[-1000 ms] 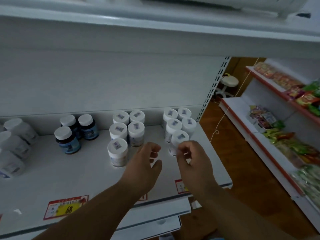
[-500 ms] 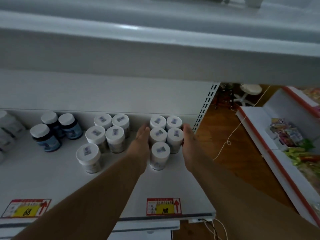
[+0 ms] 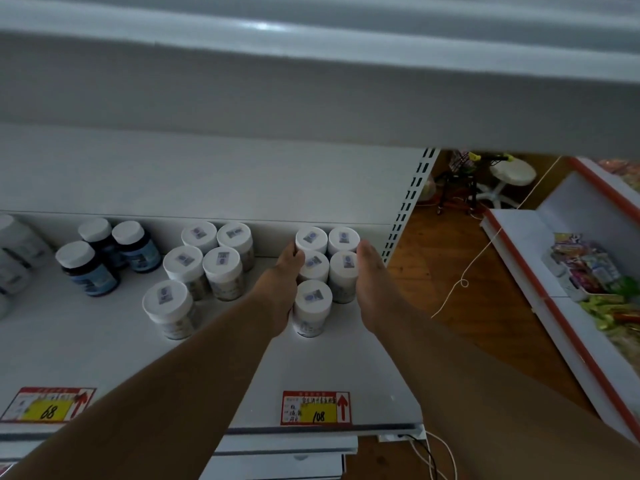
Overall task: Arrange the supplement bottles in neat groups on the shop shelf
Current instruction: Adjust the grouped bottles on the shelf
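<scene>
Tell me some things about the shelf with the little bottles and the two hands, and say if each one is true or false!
1. Both hands flank the right-hand group of white bottles. True: the left hand lies along its left side and the right hand along its right side.
2. That group has five bottles. True.
3. The right hand is lifting a bottle off the shelf. False: all the bottles stand on it.
4. The dark blue bottles have black caps. False: their caps are white.
5. The price tag in front of the hands reads 68. False: it reads 108; the far-left tag reads 68.
</scene>
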A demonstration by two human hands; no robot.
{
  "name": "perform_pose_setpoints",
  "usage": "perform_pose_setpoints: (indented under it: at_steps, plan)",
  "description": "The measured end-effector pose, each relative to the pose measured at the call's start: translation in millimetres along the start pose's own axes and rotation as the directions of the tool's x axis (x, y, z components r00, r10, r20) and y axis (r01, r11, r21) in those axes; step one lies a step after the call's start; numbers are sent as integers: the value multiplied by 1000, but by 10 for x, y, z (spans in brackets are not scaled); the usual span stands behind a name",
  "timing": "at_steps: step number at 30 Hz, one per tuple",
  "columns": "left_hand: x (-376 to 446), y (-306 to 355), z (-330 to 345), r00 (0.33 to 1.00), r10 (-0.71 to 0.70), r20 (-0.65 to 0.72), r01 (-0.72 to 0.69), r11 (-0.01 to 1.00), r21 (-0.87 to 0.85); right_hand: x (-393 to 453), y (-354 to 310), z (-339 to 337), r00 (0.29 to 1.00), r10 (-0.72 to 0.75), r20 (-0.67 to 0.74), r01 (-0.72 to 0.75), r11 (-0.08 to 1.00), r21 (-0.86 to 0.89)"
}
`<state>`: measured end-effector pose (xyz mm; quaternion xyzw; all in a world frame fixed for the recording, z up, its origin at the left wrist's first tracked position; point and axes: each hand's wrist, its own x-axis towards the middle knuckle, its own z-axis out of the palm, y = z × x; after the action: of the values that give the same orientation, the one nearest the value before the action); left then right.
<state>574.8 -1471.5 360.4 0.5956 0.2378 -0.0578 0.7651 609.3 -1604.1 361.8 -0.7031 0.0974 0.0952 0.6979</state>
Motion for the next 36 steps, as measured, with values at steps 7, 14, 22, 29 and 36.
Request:
perform_pose_setpoints:
  at_steps: [7, 14, 22, 29, 36]
  plan:
    - [-6, 6, -205, 982, 114, -150, -76, 968, 238, -63, 257, -338, 920, -384, 79, 367, 771, -520]
    - [45, -28, -264, 981, 124, -146, -59, 922, 384, -83, 323, -399, 890, -413, 193, 427, 608, -669]
    - [-234, -89, -362, 945, 256, -202, -136, 872, 470, -212, 366, -425, 873, -476, 108, 403, 578, -710]
    - [-591, -361, -434, 956, 291, -31, -194, 710, 677, -540, 473, -271, 896, -319, 310, 439, 528, -727]
    - [-548, -358, -421, 939, 345, -2, -245, 669, 701, -562, 479, -167, 908, -279, 312, 418, 585, -695]
